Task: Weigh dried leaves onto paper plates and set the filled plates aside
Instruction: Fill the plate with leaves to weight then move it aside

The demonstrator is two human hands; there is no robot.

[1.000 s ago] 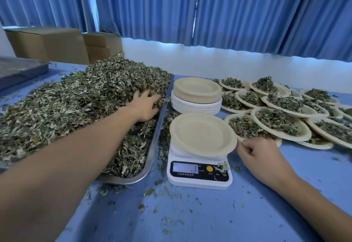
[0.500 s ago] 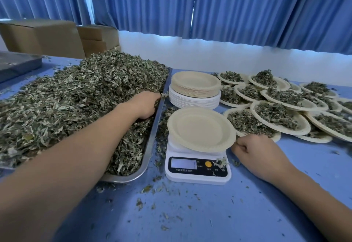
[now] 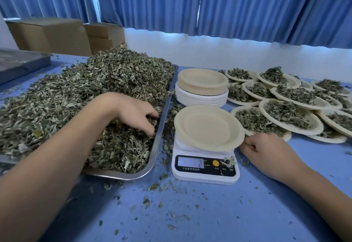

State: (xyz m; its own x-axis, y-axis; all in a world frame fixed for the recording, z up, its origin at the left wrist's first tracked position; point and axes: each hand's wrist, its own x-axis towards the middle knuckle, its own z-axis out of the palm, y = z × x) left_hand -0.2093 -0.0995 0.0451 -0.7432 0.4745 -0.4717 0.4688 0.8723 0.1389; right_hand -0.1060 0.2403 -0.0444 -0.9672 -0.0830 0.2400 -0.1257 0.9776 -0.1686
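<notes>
1. Scale [image 3: 205, 173]: white, sits on the blue table [image 3: 209, 213], display lit. A few leaf scraps lie on its right front corner.
2. Empty plate [image 3: 207, 127]: beige paper, sits on top of the scale, no leaves in it.
3. Right hand [image 3: 266, 152]: just right of the scale, fingers curled in; thumb and forefinger pinch the empty plate's right rim.
4. Dried leaves [image 3: 76, 96]: big heap left of the scale, overflowing a metal tray [image 3: 158, 146].
5. Left hand [image 3: 137, 114]: in the heap beside the tray's scale-side edge, fingers curled downward, tips buried, grasping a clump of leaves.
6. Stack of plates [image 3: 202, 89]: directly behind the scale, beige ones on white.
7. Filled plates [image 3: 289, 116]: right of and behind the scale, many, overlapping, each carrying leaves.
8. Crumbs scattered on the table in front of the scale.
</notes>
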